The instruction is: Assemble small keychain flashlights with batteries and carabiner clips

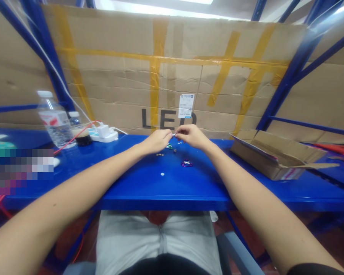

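Note:
Above the far part of the blue table, my left hand (158, 139) and my right hand (190, 135) meet with their fingertips pinched together. Between them is a small silvery piece (173, 135), too small to name; both hands appear closed on it. Just under my left fingers lies a green carabiner-like clip (169, 146), partly hidden. A purple carabiner-like clip (187, 163) with a silvery bit in it rests nearer to me. Several tiny brass-coloured pieces (159, 154) lie below my left hand. A round white disc (162, 174) sits closer to the front edge.
An open cardboard box (278, 168) stands on the right of the blue table (137, 187). On the left are a water bottle (55, 122), a dark-liquid bottle (81, 133) and a white power strip (110, 136) with a red cable. A large cardboard sheet (120, 91) closes off the back.

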`<state>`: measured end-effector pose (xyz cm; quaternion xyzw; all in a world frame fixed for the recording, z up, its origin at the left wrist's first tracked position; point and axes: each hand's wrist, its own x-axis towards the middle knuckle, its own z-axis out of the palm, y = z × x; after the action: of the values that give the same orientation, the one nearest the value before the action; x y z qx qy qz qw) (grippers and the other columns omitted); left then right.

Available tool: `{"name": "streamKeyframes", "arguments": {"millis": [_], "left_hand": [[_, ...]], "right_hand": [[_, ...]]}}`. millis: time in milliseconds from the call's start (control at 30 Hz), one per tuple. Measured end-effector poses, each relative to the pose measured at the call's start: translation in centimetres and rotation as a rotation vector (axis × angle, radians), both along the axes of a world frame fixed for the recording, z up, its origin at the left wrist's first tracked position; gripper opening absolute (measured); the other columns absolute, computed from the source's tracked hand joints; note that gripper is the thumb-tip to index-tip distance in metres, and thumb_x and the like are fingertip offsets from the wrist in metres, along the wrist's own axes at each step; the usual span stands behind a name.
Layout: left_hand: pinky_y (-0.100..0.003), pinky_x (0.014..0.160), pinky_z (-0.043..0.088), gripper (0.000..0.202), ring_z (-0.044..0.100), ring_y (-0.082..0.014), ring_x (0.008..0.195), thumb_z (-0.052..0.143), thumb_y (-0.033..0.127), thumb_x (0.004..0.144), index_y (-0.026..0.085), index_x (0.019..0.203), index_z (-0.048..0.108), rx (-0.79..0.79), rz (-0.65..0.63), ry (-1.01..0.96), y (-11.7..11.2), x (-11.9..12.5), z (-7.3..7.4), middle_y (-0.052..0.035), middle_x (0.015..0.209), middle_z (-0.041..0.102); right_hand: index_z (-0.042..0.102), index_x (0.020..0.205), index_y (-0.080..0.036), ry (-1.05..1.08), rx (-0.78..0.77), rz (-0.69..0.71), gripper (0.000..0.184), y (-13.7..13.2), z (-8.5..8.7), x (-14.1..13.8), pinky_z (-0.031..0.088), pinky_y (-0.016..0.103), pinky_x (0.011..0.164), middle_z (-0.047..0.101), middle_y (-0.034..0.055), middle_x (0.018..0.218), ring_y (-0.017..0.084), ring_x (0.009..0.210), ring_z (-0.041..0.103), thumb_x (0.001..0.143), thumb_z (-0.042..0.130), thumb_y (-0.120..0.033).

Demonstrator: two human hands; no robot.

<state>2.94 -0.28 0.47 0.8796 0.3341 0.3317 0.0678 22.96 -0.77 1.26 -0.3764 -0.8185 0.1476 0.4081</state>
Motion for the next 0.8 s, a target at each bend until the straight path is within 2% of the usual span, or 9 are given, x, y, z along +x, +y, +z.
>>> {"name": "streamKeyframes", "arguments": {"millis": [133, 400, 667, 800], "left_hand": [[-0.034, 0.080, 0.047, 0.029, 0.063, -0.0212, 0.085, 0.037, 0.024, 0.098, 0.016, 0.085, 0.061, 0.097, 0.017, 0.070, -0.01, 0.01, 0.22, -0.0083, 0.089, 0.068], [-0.035, 0.081, 0.049, 0.013, 0.062, -0.0214, 0.088, 0.049, 0.017, 0.092, 0.016, 0.093, 0.061, 0.320, -0.083, 0.045, 0.62, -0.24, -0.18, -0.0092, 0.093, 0.067], [-0.031, 0.072, 0.046, 0.007, 0.060, -0.0190, 0.079, 0.051, 0.014, 0.090, 0.018, 0.088, 0.056, 0.406, -0.158, 0.050, 0.15, -0.29, 0.02, -0.0058, 0.084, 0.064], [-0.031, 0.071, 0.046, 0.014, 0.061, -0.0183, 0.078, 0.045, 0.017, 0.094, 0.018, 0.089, 0.058, 0.368, -0.140, 0.036, -0.09, -0.34, 0.28, -0.0058, 0.084, 0.066]], "right_hand": [[0.068, 0.078, -0.014, 0.039, -0.056, 0.014, 0.017, -0.24, 0.08, -0.06, 0.043, 0.025, 0.052, 0.064, 0.0020, 0.064, 0.012, 0.054, 0.054, 0.078, 0.066, -0.031], [0.068, 0.072, -0.013, 0.199, -0.298, 0.116, 0.015, -0.36, 0.11, 0.01, 0.048, 0.027, 0.053, 0.066, 0.0048, 0.059, 0.013, 0.051, 0.059, 0.072, 0.072, -0.027], [0.066, 0.065, -0.013, 0.384, -0.489, 0.179, 0.013, -0.79, 0.23, -0.24, 0.047, 0.026, 0.049, 0.064, 0.0044, 0.057, 0.012, 0.049, 0.057, 0.063, 0.074, -0.023], [0.065, 0.064, -0.013, 0.415, -0.498, 0.195, 0.013, -0.94, 0.29, -0.42, 0.043, 0.025, 0.047, 0.062, 0.0032, 0.055, 0.012, 0.048, 0.055, 0.062, 0.074, -0.022]]}}
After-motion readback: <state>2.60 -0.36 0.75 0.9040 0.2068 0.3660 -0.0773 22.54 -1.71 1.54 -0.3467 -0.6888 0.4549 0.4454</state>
